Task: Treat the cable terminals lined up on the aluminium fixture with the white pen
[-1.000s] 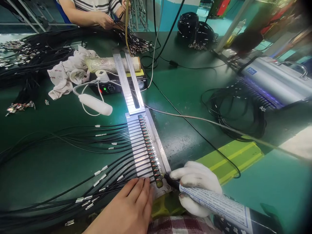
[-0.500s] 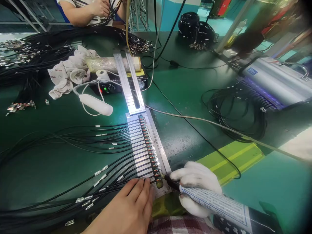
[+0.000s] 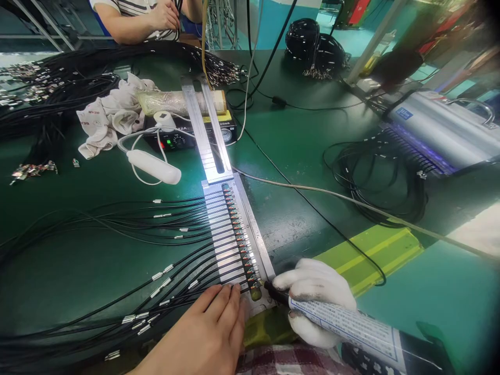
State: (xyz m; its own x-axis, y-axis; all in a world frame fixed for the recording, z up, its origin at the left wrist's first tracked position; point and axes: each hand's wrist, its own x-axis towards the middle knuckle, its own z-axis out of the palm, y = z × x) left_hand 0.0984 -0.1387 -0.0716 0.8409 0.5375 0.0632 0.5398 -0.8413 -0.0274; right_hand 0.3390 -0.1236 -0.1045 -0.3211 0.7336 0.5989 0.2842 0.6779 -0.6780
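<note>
My right hand (image 3: 318, 299), in a white glove, grips a black dispensing syringe (image 3: 347, 328) with a white, blue-printed label. Its tip is at the lower end of a metal fixture plate (image 3: 224, 245), by the last connectors in the row. My bare left hand (image 3: 213, 328) lies flat, fingertips on the plate's lower left edge over the nearest cables. Several thin black cables (image 3: 187, 276) run from the left across the plate into the row of small metal connectors (image 3: 242, 245). Silver sleeves (image 3: 162, 286) sit along the cables.
Behind the plate stand a slotted metal bar (image 3: 207, 130), a black control box (image 3: 183, 139), a white lamp (image 3: 154, 166) and crumpled gloves (image 3: 105, 114). Cable bundles (image 3: 136, 62) lie at back left. A silver machine with purple light (image 3: 445, 130) sits right. Another person's hand (image 3: 166, 15) holds cables opposite.
My hands and the syringe have barely moved; the tip stays at the plate's lower end. Across the table, the other person's hands have shifted slightly with their cables.
</note>
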